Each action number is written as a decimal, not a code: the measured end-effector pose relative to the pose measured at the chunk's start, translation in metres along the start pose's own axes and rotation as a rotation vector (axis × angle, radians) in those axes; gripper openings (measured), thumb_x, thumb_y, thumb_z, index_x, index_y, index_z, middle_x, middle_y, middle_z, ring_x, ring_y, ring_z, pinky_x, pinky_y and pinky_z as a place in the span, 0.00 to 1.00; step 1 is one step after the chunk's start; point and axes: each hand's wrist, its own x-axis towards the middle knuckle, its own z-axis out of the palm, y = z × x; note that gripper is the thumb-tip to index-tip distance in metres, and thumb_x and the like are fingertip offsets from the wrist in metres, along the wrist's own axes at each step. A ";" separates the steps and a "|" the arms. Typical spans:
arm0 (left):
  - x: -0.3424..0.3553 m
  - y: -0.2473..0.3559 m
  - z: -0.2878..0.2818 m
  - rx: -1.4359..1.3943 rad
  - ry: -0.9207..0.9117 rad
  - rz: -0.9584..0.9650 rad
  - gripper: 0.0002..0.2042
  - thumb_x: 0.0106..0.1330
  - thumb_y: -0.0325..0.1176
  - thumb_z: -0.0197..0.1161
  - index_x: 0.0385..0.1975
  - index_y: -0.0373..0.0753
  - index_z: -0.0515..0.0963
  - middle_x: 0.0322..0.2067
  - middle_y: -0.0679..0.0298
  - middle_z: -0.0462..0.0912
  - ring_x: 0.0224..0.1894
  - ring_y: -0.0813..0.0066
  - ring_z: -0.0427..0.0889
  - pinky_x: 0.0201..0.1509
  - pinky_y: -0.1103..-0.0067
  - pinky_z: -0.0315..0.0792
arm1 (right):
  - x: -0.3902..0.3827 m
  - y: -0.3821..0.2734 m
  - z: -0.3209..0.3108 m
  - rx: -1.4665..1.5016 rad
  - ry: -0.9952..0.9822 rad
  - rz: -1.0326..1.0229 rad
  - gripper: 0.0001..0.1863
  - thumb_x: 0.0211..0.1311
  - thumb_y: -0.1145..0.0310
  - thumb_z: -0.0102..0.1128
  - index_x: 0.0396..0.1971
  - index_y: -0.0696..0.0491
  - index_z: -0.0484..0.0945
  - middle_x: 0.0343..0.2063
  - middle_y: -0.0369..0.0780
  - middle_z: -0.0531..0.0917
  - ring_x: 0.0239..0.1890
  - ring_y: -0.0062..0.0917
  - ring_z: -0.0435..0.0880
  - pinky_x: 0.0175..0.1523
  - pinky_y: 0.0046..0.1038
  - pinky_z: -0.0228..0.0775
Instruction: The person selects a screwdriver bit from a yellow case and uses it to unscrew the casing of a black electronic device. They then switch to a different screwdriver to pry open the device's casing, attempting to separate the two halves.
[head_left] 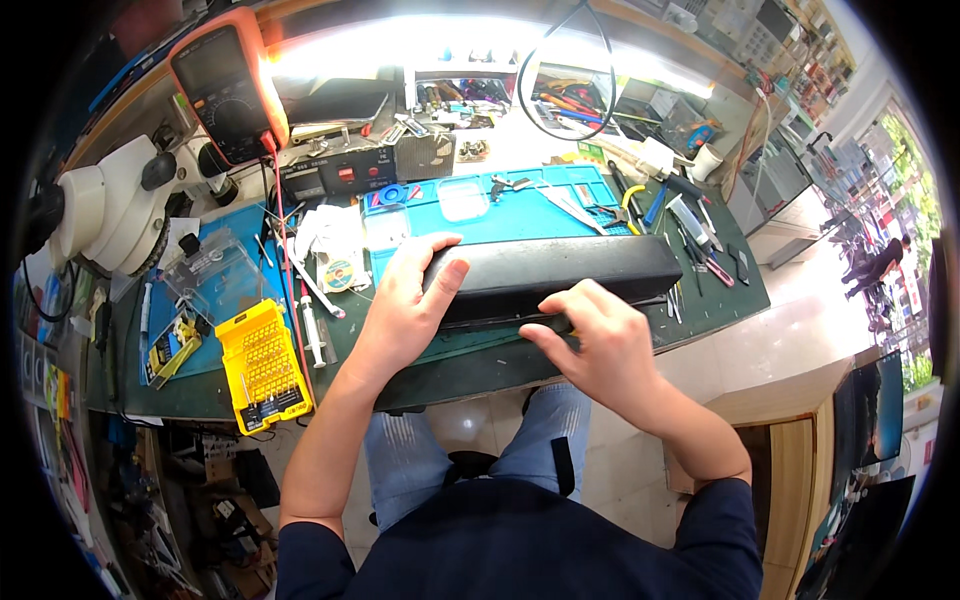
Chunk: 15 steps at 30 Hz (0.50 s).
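Note:
A long black box with a glossy top [555, 260] lies crosswise on the dark green work mat [450, 365]. My left hand [410, 310] grips its left end, thumb near the front. My right hand [590, 340] is at the box's front lower edge, fingers bent and thumb apart; what lies beneath the fingertips is partly hidden. Behind the box is a blue silicone tray [525, 210] with tweezers [575, 210] and small parts. Left of my left hand are a syringe [312, 330] and an open yellow bit case [262, 365].
A microscope [110, 210], clear plastic box [210, 280] and orange multimeter [220, 85] stand left. A power supply [335, 170] is behind, under a bright lamp. Loose tools [700, 240] lie right. A wooden cabinet [790, 470] stands lower right; a person [880, 265] is beyond.

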 end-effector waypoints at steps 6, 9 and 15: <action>-0.001 -0.002 0.001 0.029 0.009 0.014 0.23 0.80 0.49 0.56 0.60 0.35 0.77 0.55 0.54 0.80 0.60 0.63 0.77 0.68 0.72 0.66 | -0.008 -0.014 0.037 -0.174 0.109 0.089 0.10 0.56 0.69 0.76 0.30 0.54 0.80 0.26 0.37 0.80 0.24 0.31 0.82 0.29 0.31 0.74; -0.002 -0.002 0.001 0.031 0.035 0.035 0.23 0.79 0.49 0.57 0.59 0.34 0.77 0.54 0.52 0.80 0.60 0.59 0.77 0.68 0.71 0.67 | -0.010 -0.022 0.047 -0.250 0.134 0.146 0.11 0.53 0.70 0.74 0.28 0.52 0.77 0.26 0.37 0.78 0.28 0.32 0.83 0.31 0.32 0.76; -0.004 0.000 0.002 0.025 0.050 0.059 0.24 0.77 0.49 0.59 0.58 0.32 0.78 0.54 0.49 0.81 0.60 0.52 0.77 0.67 0.67 0.68 | -0.016 -0.036 0.052 -0.324 0.088 0.202 0.15 0.50 0.69 0.75 0.32 0.52 0.75 0.30 0.38 0.78 0.33 0.31 0.84 0.34 0.32 0.77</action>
